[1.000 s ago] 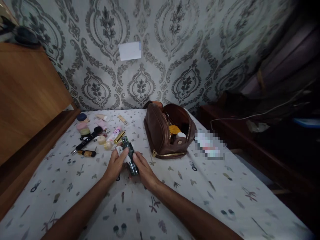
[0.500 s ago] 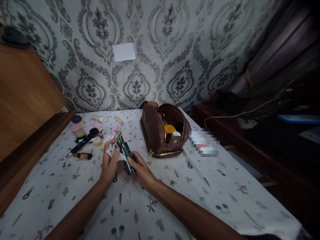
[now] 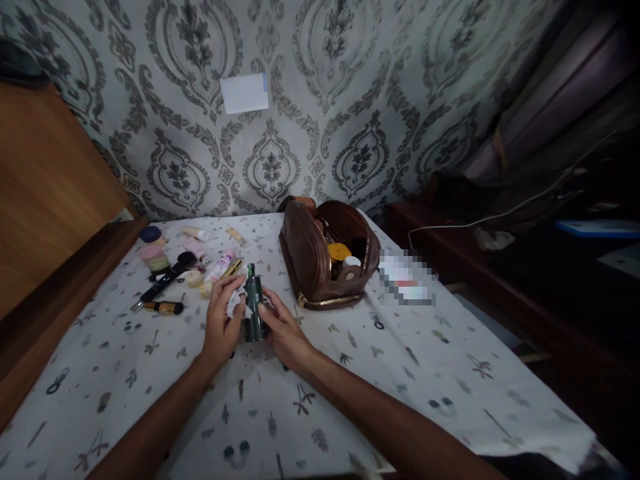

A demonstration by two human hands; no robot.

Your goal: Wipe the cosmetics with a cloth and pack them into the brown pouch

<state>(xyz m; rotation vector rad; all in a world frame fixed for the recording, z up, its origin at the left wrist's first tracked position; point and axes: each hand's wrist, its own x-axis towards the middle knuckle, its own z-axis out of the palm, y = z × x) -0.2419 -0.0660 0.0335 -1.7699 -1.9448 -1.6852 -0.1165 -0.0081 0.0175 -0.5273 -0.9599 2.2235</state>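
Between my hands is a dark green bottle (image 3: 255,310) with a narrow neck, held nearly upright above the patterned cloth. My right hand (image 3: 286,328) is closed round its right side, the thumb lying across the front. My left hand (image 3: 223,320) grips a crumpled white tissue (image 3: 235,303) against the bottle's left side. Just beyond my left hand lie a gold tube (image 3: 233,268) and a pink-and-white tube (image 3: 220,264). To the right of my hands stands a brown cosmetic bag (image 3: 307,257), unzipped, with a yellow round item (image 3: 339,251) and a white-lidded jar (image 3: 351,263) inside.
At the left lie a black brush (image 3: 163,283), a black-and-gold tube (image 3: 164,307), a pink-lidded jar (image 3: 153,255), a dark-lidded jar (image 3: 149,234) and several other cosmetics. A blurred-out packet (image 3: 406,279) lies right of the bag. The patterned wall (image 3: 273,153) rises behind the cloth-covered surface (image 3: 200,413).
The bottle has turned from a tilt to nearly upright, and its neck shows more clearly. My left hand, with the tissue, has shifted slightly right along it. The camera view has moved a little.
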